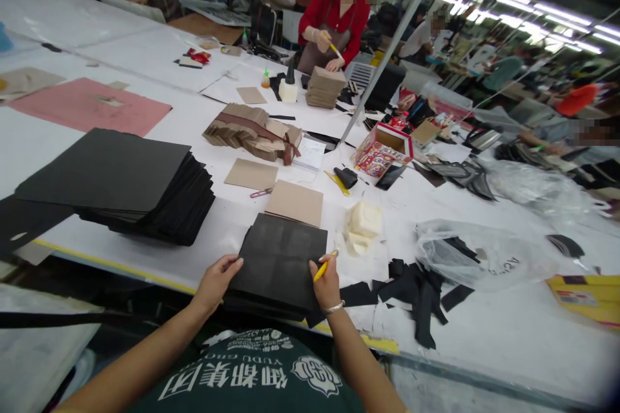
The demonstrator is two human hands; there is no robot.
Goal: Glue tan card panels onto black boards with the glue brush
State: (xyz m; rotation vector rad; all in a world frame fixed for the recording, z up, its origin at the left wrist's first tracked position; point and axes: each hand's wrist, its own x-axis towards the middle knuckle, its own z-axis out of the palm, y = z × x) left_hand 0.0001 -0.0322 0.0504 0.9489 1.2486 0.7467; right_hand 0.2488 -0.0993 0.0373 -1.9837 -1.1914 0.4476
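Note:
A small stack of black square sheets (281, 261) lies at the near edge of the white table (484, 329). My left hand (216, 282) rests on the stack's left edge, fingers curled over the top sheet. My right hand (325, 282) presses on the stack's right edge and grips a yellow pen-like tool (323, 266). A tan board (295, 202) lies just beyond the stack.
A tall pile of black sheets (140, 190) is to the left, black scraps (416, 293) and a plastic bag (479, 255) to the right. A cream sponge (362, 224), bundled tan boards (252, 132) and a red box (382, 150) lie further back. A person in red (336, 13) works across the table.

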